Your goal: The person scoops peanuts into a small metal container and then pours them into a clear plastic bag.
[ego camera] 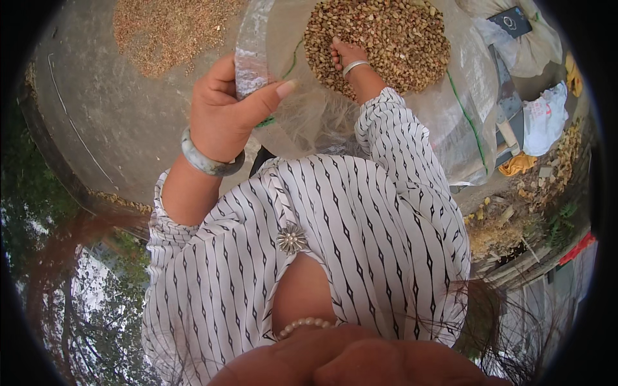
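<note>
My left hand [227, 103], with a stone bangle on its wrist, holds the folded edge of a clear plastic sack [252, 48] between thumb and fingers. My right hand [348, 55], wearing a silver bangle, is at the near-left part of a heap of brown nuts or seeds [393, 34], possibly peanuts. Its fingers are curled and the thumb points up; whether anything is inside them cannot be made out. The heap rests in or on the sheer plastic sack, which spreads around it and is edged with green cord [466, 108].
Smaller, paler kernels [178, 34] are spread on the concrete ground [111, 111] at left. To the right are a stuffed pale sack [524, 48] with a dark box [510, 22] on it, a white plastic bag [544, 118], an orange cloth [517, 164] and dry plant litter [502, 231].
</note>
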`<state>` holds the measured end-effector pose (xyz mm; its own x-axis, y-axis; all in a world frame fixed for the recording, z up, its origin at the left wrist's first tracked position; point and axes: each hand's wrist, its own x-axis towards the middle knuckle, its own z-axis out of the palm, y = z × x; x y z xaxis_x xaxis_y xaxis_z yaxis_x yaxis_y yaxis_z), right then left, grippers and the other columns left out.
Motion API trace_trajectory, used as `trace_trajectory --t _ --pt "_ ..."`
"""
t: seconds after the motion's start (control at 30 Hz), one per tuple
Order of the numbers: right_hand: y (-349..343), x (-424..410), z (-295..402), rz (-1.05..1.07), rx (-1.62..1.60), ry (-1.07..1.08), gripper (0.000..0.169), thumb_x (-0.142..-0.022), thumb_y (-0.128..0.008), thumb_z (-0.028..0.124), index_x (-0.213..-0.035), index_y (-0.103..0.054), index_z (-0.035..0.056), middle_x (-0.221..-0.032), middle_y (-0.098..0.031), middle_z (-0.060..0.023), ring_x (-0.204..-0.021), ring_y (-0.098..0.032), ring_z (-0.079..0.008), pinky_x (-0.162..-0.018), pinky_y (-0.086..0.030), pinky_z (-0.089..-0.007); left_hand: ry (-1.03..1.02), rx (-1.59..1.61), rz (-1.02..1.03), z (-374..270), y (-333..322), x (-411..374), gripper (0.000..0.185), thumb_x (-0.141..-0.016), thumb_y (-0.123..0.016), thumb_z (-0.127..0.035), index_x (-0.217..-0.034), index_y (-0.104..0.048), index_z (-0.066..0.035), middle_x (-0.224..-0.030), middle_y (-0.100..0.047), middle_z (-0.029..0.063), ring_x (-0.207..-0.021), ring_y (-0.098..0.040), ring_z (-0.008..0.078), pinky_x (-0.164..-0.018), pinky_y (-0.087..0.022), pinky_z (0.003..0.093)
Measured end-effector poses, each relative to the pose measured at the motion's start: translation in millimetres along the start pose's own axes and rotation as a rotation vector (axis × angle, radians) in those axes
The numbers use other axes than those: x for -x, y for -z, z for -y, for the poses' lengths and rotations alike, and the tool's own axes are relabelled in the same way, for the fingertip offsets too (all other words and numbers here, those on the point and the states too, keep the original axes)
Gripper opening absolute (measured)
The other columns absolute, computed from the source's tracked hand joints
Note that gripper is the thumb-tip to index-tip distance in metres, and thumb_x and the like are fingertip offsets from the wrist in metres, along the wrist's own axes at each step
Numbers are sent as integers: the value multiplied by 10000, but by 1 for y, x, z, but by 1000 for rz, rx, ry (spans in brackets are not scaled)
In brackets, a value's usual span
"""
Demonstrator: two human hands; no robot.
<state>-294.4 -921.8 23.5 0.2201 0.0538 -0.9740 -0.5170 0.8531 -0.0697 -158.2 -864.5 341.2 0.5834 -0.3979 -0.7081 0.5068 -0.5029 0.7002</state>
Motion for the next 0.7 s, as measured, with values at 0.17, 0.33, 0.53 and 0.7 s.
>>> trace_trajectory --t 0.17,0.33,0.53,0.7 --pt "4 9 -13 207 187 2 288 -814 -584 316 -757 -585 34 -715 -604 -51 -552 -536 -112 -464 -432 -251 -6 -5 22 2 5 0 233 -727 -669 -9 -941 -576 -7 -808 -616 17 -674 -552 52 -580 -452 194" --pt "-16 8 -16 103 1131 414 302 -787 -563 290 -1027 -598 109 -930 -627 -91 -764 -601 -221 -684 -476 -343 9 13 28 0 4 -4 247 -726 -667 -4 -955 -573 -5 -824 -618 22 -694 -556 54 -598 -455 195" --pt "-21 -12 -40 58 1434 585 266 -779 -530 293 -984 -631 158 -995 -611 -94 -889 -579 -296 -768 -457 -402 39 31 1 2 1 -9 254 -724 -658 12 -962 -572 -1 -828 -616 20 -699 -554 55 -603 -452 197" --pt "-23 -42 -54 80 1219 559 236 -796 -502 255 -920 -617 91 -876 -631 -102 -744 -599 -238 -640 -478 -351 56 -32 -34 1 1 -14 236 -723 -658 14 -944 -578 -6 -804 -613 13 -656 -527 42 -562 -423 184"
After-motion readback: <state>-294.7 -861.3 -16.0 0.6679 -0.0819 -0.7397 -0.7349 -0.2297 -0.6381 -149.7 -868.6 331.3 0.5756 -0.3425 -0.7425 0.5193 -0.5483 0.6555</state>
